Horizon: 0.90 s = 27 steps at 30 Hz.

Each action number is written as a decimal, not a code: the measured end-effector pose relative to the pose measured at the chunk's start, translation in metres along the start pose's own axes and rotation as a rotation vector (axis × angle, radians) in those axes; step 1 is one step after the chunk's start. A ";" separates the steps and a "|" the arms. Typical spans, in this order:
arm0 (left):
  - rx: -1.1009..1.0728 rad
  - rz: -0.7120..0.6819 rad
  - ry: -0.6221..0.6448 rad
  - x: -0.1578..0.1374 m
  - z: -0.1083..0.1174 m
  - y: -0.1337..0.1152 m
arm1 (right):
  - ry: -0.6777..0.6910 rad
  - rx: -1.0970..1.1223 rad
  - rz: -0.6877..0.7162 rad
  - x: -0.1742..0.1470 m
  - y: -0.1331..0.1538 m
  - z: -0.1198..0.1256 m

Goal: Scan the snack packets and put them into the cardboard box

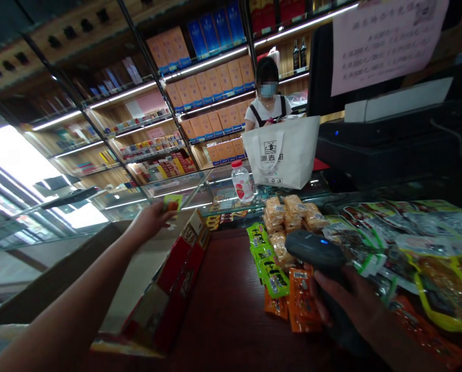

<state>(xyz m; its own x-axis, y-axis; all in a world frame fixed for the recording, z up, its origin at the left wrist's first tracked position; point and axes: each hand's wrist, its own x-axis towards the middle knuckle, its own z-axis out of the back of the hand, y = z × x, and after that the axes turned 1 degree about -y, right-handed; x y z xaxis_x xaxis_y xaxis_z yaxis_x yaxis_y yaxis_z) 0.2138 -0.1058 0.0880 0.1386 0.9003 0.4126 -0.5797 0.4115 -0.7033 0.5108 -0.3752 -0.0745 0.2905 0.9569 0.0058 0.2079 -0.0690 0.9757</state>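
Observation:
My left hand reaches out over an open cardboard box with red printed sides. Pinched in its fingers is a small green-and-orange snack packet. My right hand is wrapped round the handle of a dark barcode scanner, which shows a blue light. Under and beside the scanner lie clear-wrapped snacks, green snack packets and orange snack packets. To the right are several larger clear bags of packed food.
On the glass counter stand a white tote bag and a clear bottle with a red cap. A person is behind the bag. At the right is a dark monitor with a pink notice. Stocked shelves line the wall.

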 end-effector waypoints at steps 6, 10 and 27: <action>-0.465 0.068 0.384 -0.066 -0.032 -0.056 | -0.008 0.125 0.044 0.001 -0.001 0.000; -0.698 0.201 0.505 -0.120 -0.089 -0.052 | -0.019 0.174 0.066 0.006 0.001 0.006; -0.427 -0.241 0.246 -0.184 -0.154 -0.002 | -0.041 0.107 -0.031 0.004 0.004 0.002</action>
<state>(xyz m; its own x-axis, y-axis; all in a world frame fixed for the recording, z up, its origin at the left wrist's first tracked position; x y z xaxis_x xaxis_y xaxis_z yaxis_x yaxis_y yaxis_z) 0.3129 -0.2501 -0.0753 0.4406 0.7590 0.4794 -0.1380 0.5849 -0.7993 0.5142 -0.3725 -0.0708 0.3198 0.9468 -0.0348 0.3152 -0.0717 0.9463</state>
